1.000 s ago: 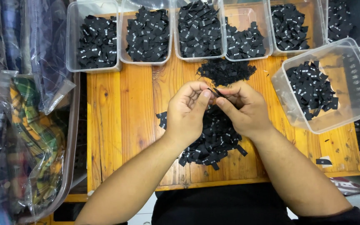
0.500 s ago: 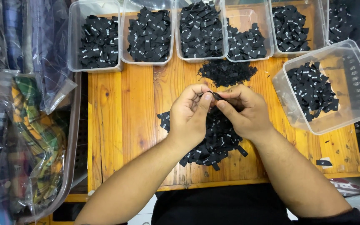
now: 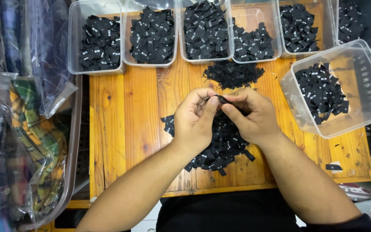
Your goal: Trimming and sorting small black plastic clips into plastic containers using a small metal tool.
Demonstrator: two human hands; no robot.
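A small black label (image 3: 220, 99) is pinched between the fingertips of the left hand (image 3: 196, 118) and the right hand (image 3: 254, 115), both closed on it, above a loose pile of black labels (image 3: 220, 148) on the wooden worktop (image 3: 138, 129). A second heap (image 3: 232, 74) lies just beyond. Clear plastic tubs (image 3: 95, 41) of labels are lined along the far edge, and a tilted tub (image 3: 336, 90) is seen at the right.

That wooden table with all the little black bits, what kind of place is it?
Probably a clothing workshop's sorting bench. Both hands, left hand and right hand, pinch one small black fabric label above a loose pile of labels. Clear plastic tubs hold sorted labels, and bagged folded fabric lies alongside.
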